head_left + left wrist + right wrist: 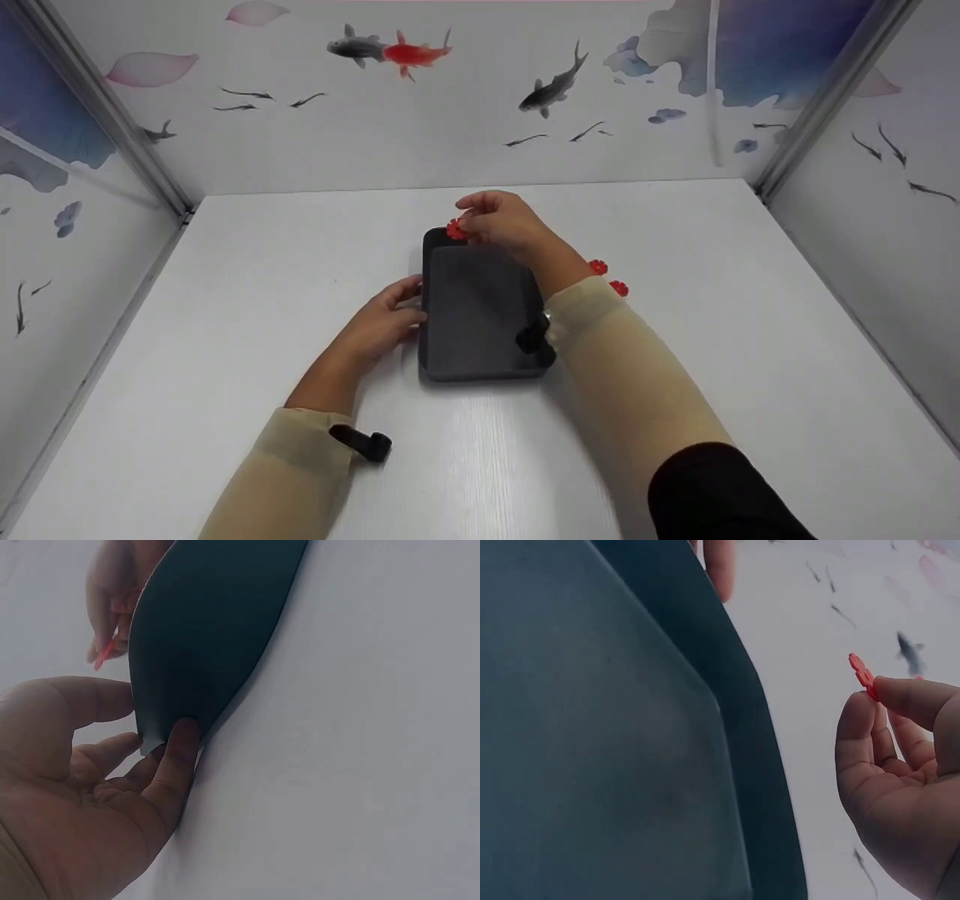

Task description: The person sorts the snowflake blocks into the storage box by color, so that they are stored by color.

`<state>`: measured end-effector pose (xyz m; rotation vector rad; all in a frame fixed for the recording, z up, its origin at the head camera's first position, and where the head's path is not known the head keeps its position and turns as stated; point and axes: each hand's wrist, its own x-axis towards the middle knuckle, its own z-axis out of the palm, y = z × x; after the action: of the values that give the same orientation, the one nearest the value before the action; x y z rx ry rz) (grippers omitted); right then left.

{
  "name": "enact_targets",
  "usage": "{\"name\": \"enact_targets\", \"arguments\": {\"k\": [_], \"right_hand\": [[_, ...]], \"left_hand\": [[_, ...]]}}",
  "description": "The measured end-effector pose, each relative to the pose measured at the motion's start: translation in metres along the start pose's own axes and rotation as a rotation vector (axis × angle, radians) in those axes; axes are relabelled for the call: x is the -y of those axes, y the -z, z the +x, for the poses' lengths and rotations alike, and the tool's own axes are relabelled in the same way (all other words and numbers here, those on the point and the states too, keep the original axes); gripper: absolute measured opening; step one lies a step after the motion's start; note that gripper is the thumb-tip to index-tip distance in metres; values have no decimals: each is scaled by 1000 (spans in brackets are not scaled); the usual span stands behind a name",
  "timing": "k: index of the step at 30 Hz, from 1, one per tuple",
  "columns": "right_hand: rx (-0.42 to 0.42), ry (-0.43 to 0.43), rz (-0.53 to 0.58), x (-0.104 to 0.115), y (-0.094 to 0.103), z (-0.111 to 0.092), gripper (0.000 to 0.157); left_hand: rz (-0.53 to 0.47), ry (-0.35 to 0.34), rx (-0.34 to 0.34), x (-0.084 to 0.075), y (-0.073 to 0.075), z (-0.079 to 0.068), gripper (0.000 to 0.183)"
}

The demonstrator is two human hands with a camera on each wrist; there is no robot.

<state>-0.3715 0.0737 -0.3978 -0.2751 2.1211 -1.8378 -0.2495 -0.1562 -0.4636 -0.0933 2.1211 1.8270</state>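
Observation:
A dark grey rectangular box lies on the white table, with a flat grey lid over most of it. At the far end the lid stops short and the dark inside shows. Over that gap, my right hand pinches a red flower-shaped plastic disc between thumb and finger; the disc appears nearly edge-on in the right wrist view. My left hand rests against the box's left side, its fingers extended along the wall.
Two more red flower-shaped discs, one farther and one nearer, lie right of the box, beside my right forearm. White panels printed with fish enclose the table at the back and sides. Black camera straps sit on both sleeves.

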Motion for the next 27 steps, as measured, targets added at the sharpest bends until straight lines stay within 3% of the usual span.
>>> {"name": "enact_targets", "arguments": {"k": [6, 11, 16, 23, 27], "right_hand": [[-29, -38, 37, -16, -23, 22, 26], [-88, -61, 40, -35, -29, 30, 32], [-98, -36, -3, -45, -30, 32, 34], [-120, -65, -134, -53, -30, 28, 27], [-129, -69, -136, -54, -31, 28, 29]], "left_hand": [[-7, -10, -1, 1, 3, -1, 71], [-17, -21, 17, 0, 3, -1, 72], [-19, -32, 12, 0, 3, -1, 71], [-13, -28, 17, 0, 2, -1, 69], [-11, -31, 13, 0, 1, -2, 69]]}}
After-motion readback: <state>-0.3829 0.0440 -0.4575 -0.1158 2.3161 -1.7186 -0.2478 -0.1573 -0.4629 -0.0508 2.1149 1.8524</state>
